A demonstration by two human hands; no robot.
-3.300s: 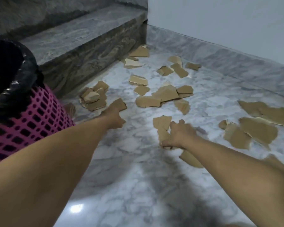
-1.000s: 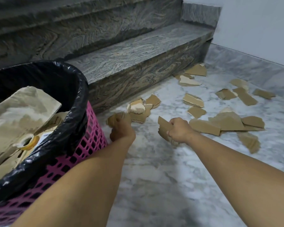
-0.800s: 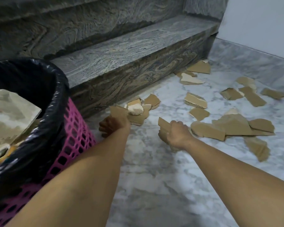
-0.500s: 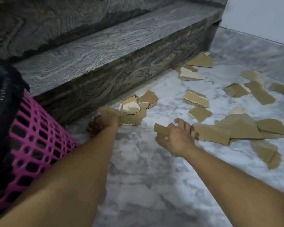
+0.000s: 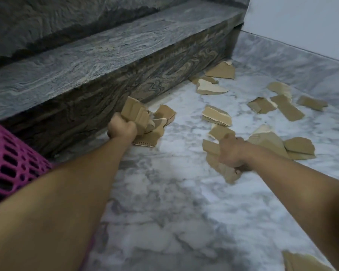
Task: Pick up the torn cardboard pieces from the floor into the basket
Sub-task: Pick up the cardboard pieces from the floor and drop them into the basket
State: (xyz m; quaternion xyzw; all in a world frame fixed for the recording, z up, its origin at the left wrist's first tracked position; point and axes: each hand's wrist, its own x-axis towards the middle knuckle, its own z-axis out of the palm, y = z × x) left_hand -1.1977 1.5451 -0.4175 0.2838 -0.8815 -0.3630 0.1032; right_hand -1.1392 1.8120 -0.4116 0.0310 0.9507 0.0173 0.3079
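Head-worn camera looking forward and down at close range

The single wide-angle view is facing down over both outstretched forearms toward the white-veined grey marble floor (image 5: 164, 202), taking in the dark swirled stone step (image 5: 106, 55) ahead and the pink plastic lattice basket (image 5: 10, 165) hard at the left edge.

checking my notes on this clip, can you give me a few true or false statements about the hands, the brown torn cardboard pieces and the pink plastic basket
1. The left hand grips a brown torn cardboard piece. True.
2. The right hand is empty and open. False: it is closed around cardboard pieces.
3. The pink plastic lattice basket sits at the person's right. False: it is at the left edge, by the left arm.
4. Cardboard scraps lie on the white marble floor. True.
5. Cardboard lies on top of the grey stone step. False: the tread is bare.
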